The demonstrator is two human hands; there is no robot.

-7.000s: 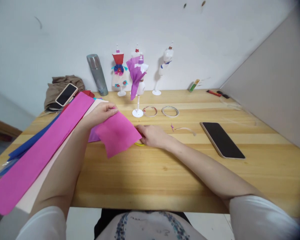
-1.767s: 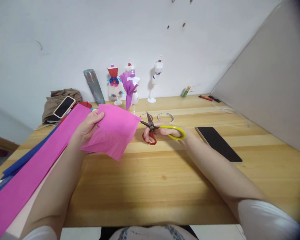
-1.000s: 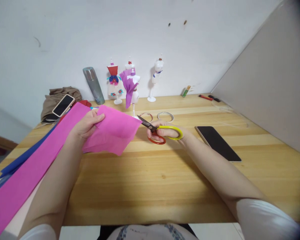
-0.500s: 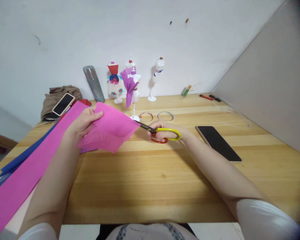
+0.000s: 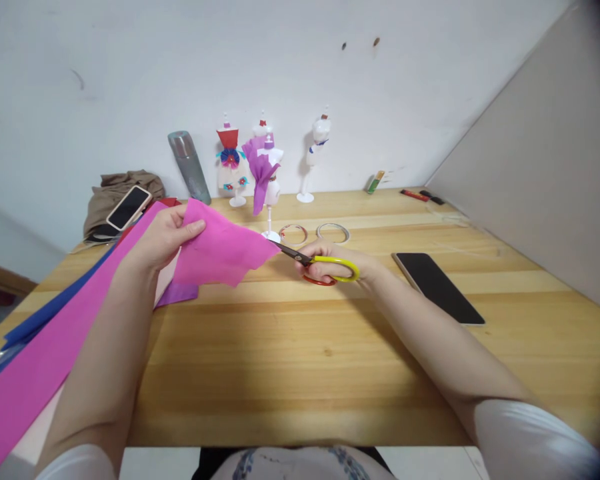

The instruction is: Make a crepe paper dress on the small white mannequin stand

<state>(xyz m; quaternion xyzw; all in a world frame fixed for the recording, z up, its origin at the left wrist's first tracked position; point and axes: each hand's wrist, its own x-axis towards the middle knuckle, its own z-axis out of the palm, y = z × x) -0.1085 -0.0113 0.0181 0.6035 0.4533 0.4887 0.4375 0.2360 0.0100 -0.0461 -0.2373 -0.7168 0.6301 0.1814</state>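
My left hand (image 5: 163, 235) pinches the upper left edge of a loose pink crepe paper piece (image 5: 225, 250), lifted above the wooden table (image 5: 330, 333). Gripped in my right hand (image 5: 335, 263) are scissors (image 5: 325, 265) with a yellow and a red handle loop. Their dark blades point left and meet the paper's right corner. A purple paper scrap (image 5: 177, 293) lies under the pink piece on the table.
Long pink (image 5: 45, 347), pale and blue (image 5: 50, 310) paper sheets lie at the left. A black phone (image 5: 437, 287) lies to the right. Two tape rings (image 5: 333, 233), three small dress-form figures (image 5: 265, 177), a grey flask (image 5: 190, 167), a brown cloth with a second phone (image 5: 127, 207) stand behind.
The right hand picked up the scissors from under the paper and brought the blades to the paper's right corner. The left hand raised and tilted the pink piece, uncovering the purple scrap.
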